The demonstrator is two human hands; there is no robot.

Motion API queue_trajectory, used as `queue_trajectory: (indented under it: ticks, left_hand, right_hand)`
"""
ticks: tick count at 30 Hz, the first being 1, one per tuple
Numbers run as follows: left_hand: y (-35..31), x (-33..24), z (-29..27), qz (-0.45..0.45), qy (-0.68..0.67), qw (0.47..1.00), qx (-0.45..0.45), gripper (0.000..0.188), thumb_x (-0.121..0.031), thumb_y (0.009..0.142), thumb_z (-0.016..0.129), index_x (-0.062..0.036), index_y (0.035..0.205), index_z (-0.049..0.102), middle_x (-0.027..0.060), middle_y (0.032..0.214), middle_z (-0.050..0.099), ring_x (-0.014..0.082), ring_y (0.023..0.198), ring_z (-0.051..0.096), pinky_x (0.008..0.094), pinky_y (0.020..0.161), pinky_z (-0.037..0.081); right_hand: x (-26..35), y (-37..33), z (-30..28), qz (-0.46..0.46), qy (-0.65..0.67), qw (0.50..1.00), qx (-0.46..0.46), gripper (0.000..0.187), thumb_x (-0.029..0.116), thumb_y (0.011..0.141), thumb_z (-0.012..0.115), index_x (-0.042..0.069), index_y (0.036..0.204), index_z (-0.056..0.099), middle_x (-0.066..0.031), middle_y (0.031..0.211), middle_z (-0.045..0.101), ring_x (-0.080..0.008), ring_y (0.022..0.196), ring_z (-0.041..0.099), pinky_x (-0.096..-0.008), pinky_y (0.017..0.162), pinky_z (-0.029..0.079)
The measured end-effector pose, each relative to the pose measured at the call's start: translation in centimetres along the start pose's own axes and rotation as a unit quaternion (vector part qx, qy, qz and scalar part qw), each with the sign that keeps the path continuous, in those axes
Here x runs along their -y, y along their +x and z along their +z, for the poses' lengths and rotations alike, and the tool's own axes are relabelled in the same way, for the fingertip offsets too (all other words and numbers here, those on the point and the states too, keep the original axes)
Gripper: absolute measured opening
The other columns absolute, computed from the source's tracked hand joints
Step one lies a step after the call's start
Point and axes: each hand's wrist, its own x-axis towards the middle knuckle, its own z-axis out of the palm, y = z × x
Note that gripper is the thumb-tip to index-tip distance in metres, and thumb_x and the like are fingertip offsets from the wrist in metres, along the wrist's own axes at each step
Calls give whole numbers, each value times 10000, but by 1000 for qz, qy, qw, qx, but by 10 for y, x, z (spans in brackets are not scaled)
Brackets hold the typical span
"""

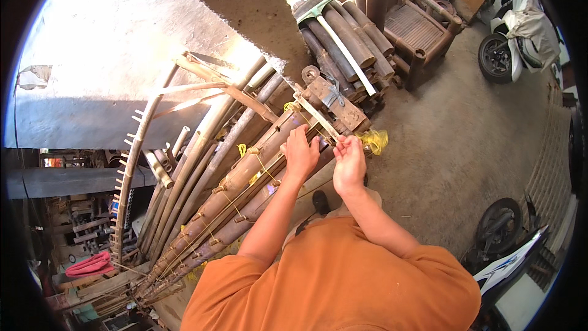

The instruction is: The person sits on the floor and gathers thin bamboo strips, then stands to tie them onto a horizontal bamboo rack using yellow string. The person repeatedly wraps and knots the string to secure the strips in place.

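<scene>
Bamboo poles crowd beneath both my hands; right fingers pinch yellow string, left fingers seemingly pressed together; two scooters nearby.

Lighting: strong daylight from the upper left; concrete floor there glares near white, detail washed out. Shade: lower left interior dim, murky. Shadows: hard-edged, a dark band across the lit floor. Centre: evenly lit, sharp. Distortion: heavy fisheye; bamboo poles bow outward, black vignette rings the picture. Edges: soft, with slight blue fringing at the rim.
</scene>
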Motion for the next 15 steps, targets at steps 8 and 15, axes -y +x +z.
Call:
queue_trajectory:
  ticks: [8, 15]
  left_hand:
    - [12, 3, 14, -22, -6, 999, -44, 248, -272, 973, 533, -79, 1107, 613, 208, 976, 672, 406, 864, 628, 471, 834, 399]
    - [4, -8, 6, -9, -43, 999, -18, 286, -270, 994, 490, -57, 1017, 679, 193, 811, 670, 398, 851, 643, 486, 841, 418]
  right_hand:
    - [-17, 52, 123, -262, -765, 284, 515, 535, 520, 948, 469, 71, 1121, 701, -227, 1253, 591, -377, 1276, 421, -637, 1093, 192]
    - [-1, 120, 156, -82, -655, 383, 646, 416, 385, 932, 515, 25, 822, 691, -198, 769, 673, -346, 656, 639, -487, 644, 481]
